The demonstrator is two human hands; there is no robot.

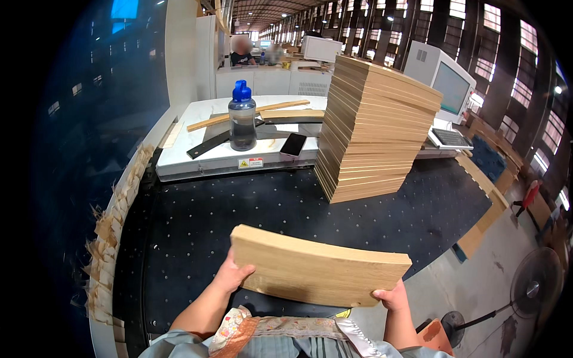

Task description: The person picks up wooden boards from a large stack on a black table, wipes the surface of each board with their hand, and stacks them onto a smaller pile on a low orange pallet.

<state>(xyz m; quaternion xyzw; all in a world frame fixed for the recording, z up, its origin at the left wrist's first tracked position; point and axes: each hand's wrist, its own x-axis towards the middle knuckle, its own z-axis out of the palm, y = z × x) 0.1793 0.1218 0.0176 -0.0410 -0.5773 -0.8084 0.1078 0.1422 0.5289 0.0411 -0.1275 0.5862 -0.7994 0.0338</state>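
Note:
A light wood-coloured board is held up on edge, tilted, above the near part of a black table dotted with small studs. My left hand grips its left end, thumb on the near face. At the right end my right hand clasps the lower corner, its thumb also on the near face. The fingers of both hands are mostly hidden behind the board. Beyond it, a tall stack of similar boards stands on the table, apart from the one I hold.
Behind the black table is a white ledge bearing a blue-capped water bottle, a phone and wood strips. A monitor and keyboard stand at right. A floor fan is lower right; a person sits far back.

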